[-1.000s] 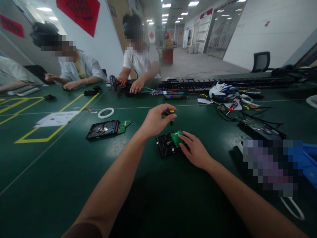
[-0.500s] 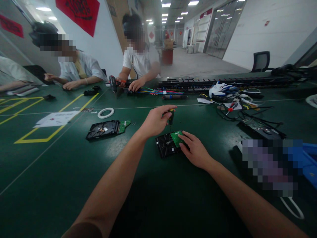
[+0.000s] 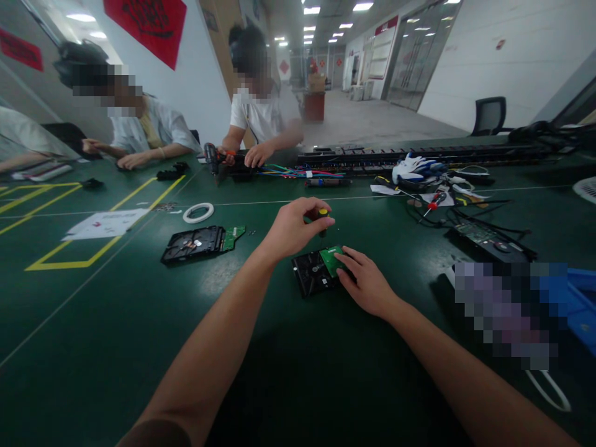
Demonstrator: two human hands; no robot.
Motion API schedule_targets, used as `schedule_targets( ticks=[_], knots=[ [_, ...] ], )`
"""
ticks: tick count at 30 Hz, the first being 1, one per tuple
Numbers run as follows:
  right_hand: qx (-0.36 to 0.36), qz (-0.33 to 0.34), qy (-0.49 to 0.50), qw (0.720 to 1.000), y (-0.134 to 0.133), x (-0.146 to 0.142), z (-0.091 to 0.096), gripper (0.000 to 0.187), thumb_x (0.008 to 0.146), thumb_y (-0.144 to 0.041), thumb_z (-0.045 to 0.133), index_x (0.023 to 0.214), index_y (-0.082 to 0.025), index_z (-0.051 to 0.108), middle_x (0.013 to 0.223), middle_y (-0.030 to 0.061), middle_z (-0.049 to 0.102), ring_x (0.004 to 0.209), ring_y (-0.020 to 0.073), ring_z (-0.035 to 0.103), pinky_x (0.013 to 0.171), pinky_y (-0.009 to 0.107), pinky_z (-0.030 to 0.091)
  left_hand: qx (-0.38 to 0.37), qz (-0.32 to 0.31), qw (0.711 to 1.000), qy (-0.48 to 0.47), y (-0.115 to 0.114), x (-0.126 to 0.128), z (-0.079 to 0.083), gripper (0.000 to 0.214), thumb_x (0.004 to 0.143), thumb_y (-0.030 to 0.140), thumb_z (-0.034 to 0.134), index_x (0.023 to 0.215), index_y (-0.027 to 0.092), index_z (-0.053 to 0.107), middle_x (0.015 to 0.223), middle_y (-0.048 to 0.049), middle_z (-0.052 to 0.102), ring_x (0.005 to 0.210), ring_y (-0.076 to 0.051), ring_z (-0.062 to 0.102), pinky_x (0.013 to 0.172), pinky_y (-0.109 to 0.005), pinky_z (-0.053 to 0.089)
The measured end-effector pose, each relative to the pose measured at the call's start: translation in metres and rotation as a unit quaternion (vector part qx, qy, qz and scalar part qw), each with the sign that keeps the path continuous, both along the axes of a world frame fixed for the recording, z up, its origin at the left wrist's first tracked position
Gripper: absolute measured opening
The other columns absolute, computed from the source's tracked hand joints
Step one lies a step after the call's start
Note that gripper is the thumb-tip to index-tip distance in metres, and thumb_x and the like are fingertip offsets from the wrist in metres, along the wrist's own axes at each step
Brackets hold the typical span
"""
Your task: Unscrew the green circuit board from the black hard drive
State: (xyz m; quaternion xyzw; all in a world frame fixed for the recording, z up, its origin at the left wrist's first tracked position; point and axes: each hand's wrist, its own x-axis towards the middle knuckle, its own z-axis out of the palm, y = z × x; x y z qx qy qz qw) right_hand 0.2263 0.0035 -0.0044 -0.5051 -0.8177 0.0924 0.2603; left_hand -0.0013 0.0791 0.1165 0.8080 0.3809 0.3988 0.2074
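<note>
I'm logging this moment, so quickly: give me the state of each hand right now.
Left hand: closed, holding a screwdriver.
Right hand: open, resting on the green board of the hard drive.

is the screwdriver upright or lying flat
Upright: the left hand holds the screwdriver with its yellow cap on top, dark handle below; its tip can't be made out.

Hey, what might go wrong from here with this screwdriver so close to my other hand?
The screwdriver in your left hand might slip and scratch the green board or jab your right hand, whose fingers rest on it. Uneven finger pressure could also shift the black drive beneath. The tiny loose pieces near the other drive could get knocked away.
</note>
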Motion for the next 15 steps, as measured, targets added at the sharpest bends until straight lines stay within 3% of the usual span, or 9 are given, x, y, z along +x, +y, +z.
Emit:
schedule_targets(
  ticks=[4,8,11,15],
  knots=[
    [-0.002,-0.001,-0.001,1.000,-0.0006,0.0001,0.0003,0.046,0.107,-0.041,0.049,0.148,-0.023,0.059,0.158,0.0154,0.053,0.146,0.0346,0.051,0.119,0.063,0.042,0.005,0.013,1.000,0.008,-0.0003,-0.0005,0.0012,0.017,0.094,0.025,0.074,0.110,0.022,0.077,0.108,-0.0057,0.077,0.094,-0.019,0.071,0.082,-0.033,0.056],
    [-0.002,-0.003,0.000,1.000,-0.0005,-0.0003,0.0006,0.046,0.107,-0.040,0.050,0.147,-0.021,0.060,0.158,0.0166,0.054,0.145,0.0353,0.051,0.119,0.061,0.043,0.000,0.003,1.000,0.014,0.0014,-0.0010,-0.0005,0.030,0.096,0.017,0.065,0.124,0.023,0.073,0.123,-0.0067,0.075,0.104,-0.021,0.070,0.089,-0.036,0.059],
    [0.003,-0.001,0.002,1.000,0.0000,0.0003,-0.0009,0.045,0.107,-0.040,0.050,0.148,-0.023,0.060,0.158,0.0153,0.054,0.145,0.0349,0.052,0.119,0.062,0.043,-0.027,-0.021,0.999,0.007,0.0026,-0.0011,-0.0023,0.038,0.098,0.015,0.057,0.133,0.025,0.069,0.129,-0.0075,0.073,0.107,-0.022,0.070,0.084,-0.035,0.061],
    [0.000,-0.002,-0.003,1.000,0.0001,0.0010,-0.0015,0.046,0.107,-0.042,0.050,0.148,-0.024,0.059,0.159,0.0144,0.054,0.146,0.0343,0.052,0.119,0.063,0.043,-0.034,-0.029,0.999,0.000,0.0012,-0.0009,-0.0016,0.033,0.098,0.016,0.058,0.127,0.025,0.071,0.123,-0.0064,0.075,0.099,-0.020,0.071,0.078,-0.032,0.061]
  ],
)
